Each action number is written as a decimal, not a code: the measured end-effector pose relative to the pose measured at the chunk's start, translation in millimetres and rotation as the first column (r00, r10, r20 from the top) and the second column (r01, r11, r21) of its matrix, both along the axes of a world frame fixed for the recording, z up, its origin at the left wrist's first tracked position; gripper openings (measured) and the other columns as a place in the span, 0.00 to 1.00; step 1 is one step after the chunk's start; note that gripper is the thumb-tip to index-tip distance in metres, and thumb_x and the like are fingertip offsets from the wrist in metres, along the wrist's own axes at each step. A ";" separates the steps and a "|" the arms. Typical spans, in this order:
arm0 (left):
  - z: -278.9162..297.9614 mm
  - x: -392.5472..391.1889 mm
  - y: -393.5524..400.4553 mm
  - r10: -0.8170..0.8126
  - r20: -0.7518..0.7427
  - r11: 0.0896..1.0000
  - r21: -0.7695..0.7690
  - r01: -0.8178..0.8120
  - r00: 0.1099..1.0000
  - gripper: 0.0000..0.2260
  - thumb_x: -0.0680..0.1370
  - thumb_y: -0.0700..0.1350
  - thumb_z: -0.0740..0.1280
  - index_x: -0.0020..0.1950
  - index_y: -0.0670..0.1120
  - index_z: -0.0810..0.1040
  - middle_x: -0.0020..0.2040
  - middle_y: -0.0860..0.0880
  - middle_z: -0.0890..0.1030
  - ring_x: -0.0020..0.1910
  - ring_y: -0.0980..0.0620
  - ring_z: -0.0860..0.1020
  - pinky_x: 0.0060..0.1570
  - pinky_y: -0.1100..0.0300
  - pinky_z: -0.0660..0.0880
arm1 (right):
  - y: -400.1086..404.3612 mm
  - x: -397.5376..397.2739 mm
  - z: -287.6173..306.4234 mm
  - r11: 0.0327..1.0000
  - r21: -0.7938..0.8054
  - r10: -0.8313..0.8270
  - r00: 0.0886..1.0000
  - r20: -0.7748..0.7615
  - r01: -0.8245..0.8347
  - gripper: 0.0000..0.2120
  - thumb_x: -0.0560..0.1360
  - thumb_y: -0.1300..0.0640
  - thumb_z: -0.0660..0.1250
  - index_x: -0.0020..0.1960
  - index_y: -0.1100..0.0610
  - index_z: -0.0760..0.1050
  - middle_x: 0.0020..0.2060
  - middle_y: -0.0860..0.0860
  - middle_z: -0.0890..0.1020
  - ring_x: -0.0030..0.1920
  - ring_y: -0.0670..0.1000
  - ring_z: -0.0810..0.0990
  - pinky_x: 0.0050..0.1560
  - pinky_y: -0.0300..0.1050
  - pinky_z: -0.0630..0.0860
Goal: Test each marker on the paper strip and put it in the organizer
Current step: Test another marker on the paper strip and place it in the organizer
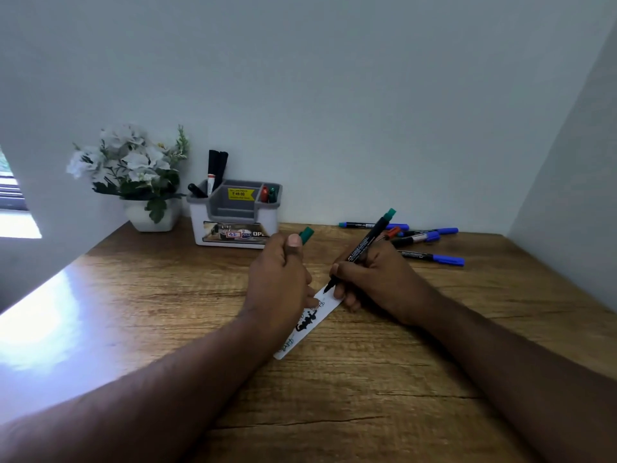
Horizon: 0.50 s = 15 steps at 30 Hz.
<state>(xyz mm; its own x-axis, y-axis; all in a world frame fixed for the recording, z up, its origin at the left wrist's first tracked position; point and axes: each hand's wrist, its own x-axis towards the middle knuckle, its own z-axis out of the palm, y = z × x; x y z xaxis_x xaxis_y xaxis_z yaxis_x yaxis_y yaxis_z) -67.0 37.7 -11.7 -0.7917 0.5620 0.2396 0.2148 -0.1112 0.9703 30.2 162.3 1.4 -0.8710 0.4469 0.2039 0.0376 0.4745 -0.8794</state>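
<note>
on paper strip (309, 324), marker (362, 250) tip, gripped by right hand (377, 279)

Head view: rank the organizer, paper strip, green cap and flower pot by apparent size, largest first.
1. organizer
2. flower pot, though leaves hide part of it
3. paper strip, partly under the left hand
4. green cap

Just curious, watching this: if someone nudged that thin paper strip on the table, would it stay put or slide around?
The paper strip looks thin and flat, so it is probably light and would likely slide on the smooth wooden table. The left hand rests on it, perhaps for that reason. Lifted by one end, it would likely droop.
</note>
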 end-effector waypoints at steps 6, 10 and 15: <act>2.5 2.5 -1.2 -0.017 0.004 1.000 -0.006 0.017 1.000 0.12 0.83 0.51 0.54 0.48 0.47 0.71 0.38 0.41 0.77 0.33 0.48 0.76 0.29 0.59 0.79 | 0.3 0.4 1.5 1.000 -0.004 0.020 0.999 0.026 -0.019 0.10 0.78 0.64 0.64 0.42 0.67 0.80 0.30 0.57 0.83 0.24 0.47 0.78 0.26 0.39 0.76; 4.0 4.3 -2.0 -0.032 0.010 0.999 0.003 0.032 0.999 0.11 0.83 0.50 0.54 0.47 0.48 0.71 0.37 0.41 0.77 0.33 0.48 0.76 0.29 0.57 0.78 | -0.8 0.6 1.6 1.000 0.008 0.006 1.000 0.029 -0.006 0.09 0.78 0.63 0.65 0.43 0.67 0.80 0.30 0.56 0.83 0.24 0.48 0.78 0.26 0.39 0.76; 3.3 3.9 -1.6 -0.031 -0.002 1.000 -0.002 0.031 1.000 0.11 0.83 0.51 0.54 0.46 0.49 0.71 0.37 0.41 0.79 0.34 0.47 0.79 0.32 0.55 0.80 | -2.2 1.3 2.3 1.000 0.017 -0.013 1.000 0.021 0.012 0.09 0.78 0.63 0.64 0.42 0.65 0.79 0.29 0.56 0.83 0.23 0.48 0.78 0.26 0.39 0.75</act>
